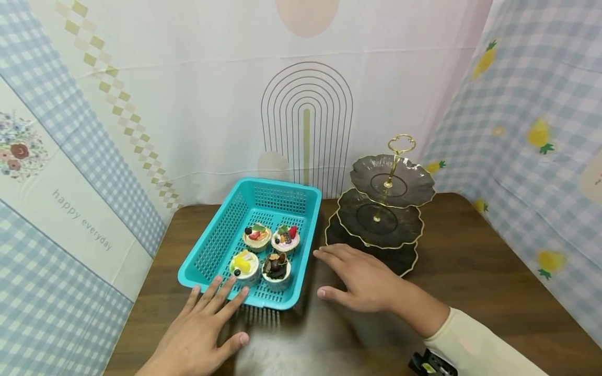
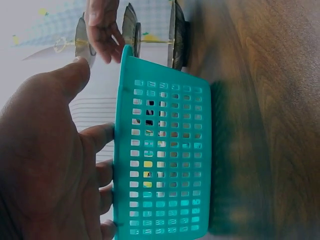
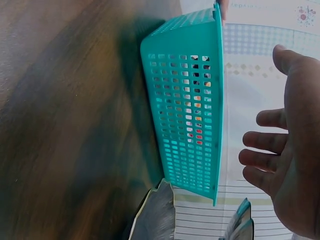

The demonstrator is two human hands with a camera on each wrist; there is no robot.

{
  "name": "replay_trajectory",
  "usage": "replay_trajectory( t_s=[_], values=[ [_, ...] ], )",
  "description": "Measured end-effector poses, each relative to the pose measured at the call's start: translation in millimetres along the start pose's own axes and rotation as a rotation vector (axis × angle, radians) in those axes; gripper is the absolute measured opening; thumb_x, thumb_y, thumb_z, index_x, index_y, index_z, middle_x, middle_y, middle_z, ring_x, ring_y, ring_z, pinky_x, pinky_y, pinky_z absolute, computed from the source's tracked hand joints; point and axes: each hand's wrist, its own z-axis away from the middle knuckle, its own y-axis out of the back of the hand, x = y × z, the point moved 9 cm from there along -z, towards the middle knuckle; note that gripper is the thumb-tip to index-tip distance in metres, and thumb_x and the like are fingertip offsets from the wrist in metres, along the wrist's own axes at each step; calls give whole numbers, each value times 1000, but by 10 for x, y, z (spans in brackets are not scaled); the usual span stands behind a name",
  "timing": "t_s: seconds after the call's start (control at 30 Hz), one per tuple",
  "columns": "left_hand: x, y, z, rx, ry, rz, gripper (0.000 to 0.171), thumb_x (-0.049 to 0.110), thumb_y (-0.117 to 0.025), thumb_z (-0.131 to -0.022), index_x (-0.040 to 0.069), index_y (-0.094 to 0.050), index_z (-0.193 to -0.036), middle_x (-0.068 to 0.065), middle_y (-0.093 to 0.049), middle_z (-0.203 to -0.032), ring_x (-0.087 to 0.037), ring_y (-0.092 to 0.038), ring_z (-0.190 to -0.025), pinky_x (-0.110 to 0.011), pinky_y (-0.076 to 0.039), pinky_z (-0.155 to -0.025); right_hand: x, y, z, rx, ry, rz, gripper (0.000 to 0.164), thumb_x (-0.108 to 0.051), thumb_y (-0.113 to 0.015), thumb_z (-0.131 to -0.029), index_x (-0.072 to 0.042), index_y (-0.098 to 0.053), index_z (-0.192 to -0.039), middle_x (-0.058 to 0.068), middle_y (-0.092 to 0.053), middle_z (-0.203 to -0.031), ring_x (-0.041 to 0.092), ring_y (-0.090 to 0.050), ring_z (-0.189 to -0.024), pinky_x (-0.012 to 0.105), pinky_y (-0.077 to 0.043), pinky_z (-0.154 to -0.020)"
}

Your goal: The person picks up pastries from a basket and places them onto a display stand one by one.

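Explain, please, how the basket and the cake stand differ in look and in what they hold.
The basket is turquoise, while the cake stand is dark with gold edges. The basket is one rectangular bin with holes in its walls; the cake stand has three wavy-edged tiers and a gold handle on top. The basket holds four cupcakes, whereas none shows on the cake stand. Both rest on the brown table.

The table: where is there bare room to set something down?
One roomy patch: the table right of the tiered stand, out to the right edge. Another lies between the left hand and right hand, before the basket. The basket's far end is free too; its near end is crowded with four cupcakes. Between basket and stand is tight.
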Motion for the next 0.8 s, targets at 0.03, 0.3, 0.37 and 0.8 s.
replay_trajectory(
  t_s=[0.03,0.3,0.37,0.8],
  values=[
    [-4,-2,1,-2,1,2,73,66,-52,-98,28,-40,-160,-4,-29,-166,-33,-22,-153,-66,-20,-118,-7,-4,-26,4,4,3,80,-70,-46,-99,-14,-45,-155,7,-48,-153,24,-41,-143,45,-39,-115],
    [-21,-10,-5,-1,6,4,74,66,-52,-98,28,-39,-160,-4,-29,-166,-32,-21,-154,-65,-19,-118,-5,-40,-263,17,8,-4,77,-67,-49,-99,-12,-50,-152,8,-49,-152,26,-43,-142,45,-37,-117],
    [-20,-10,-7,4,4,0,74,66,-52,-98,27,-40,-159,-4,-29,-166,-32,-21,-154,-65,-19,-118,-12,-67,-321,11,11,6,77,-68,-48,-99,-12,-50,-152,8,-50,-151,26,-44,-141,44,-37,-117],
    [-24,-35,-11,0,11,13,75,68,-54,-96,28,-41,-159,-5,-29,-166,-32,-20,-154,-66,-19,-118,-95,-236,-608,-43,24,56,76,-68,-49,-98,-11,-56,-147,7,-55,-146,26,-46,-139,43,-33,-119]
  ],
)
